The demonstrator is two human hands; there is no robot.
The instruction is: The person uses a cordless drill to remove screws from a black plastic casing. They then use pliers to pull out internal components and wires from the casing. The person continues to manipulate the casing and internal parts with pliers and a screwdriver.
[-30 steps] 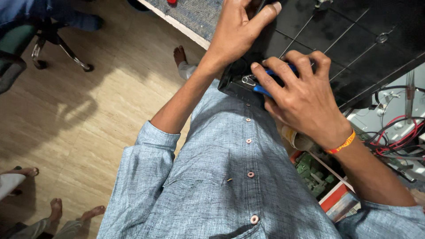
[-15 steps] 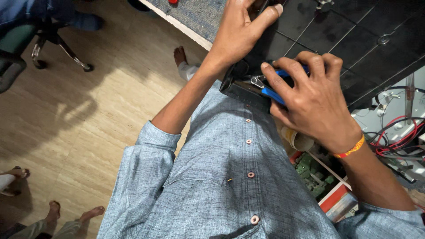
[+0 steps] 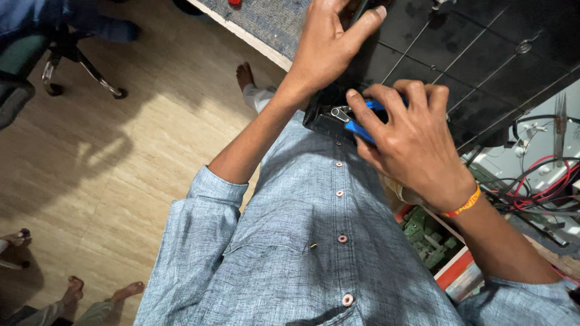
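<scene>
My right hand (image 3: 409,140) is closed around a blue-handled metal plier tool (image 3: 357,122), whose steel jaws point at the near edge of a black tiled panel (image 3: 477,66). My left hand (image 3: 329,42) lies flat on the same panel farther up, fingers spread, thumb pressing a dark edge. A black block (image 3: 323,115) sits under the tool at the panel's corner. An orange band circles my right wrist. My light blue buttoned shirt fills the lower middle of the view.
A wooden floor (image 3: 121,151) spans the left. An office chair base (image 3: 72,66) stands top left. Another person's bare feet (image 3: 99,294) show bottom left. Red and black cables (image 3: 544,187) and green circuit boards (image 3: 426,238) lie at right.
My right hand has slid left along the panel edge with the blue tool, and the tool's metal jaws now show. The left hand stays put.
</scene>
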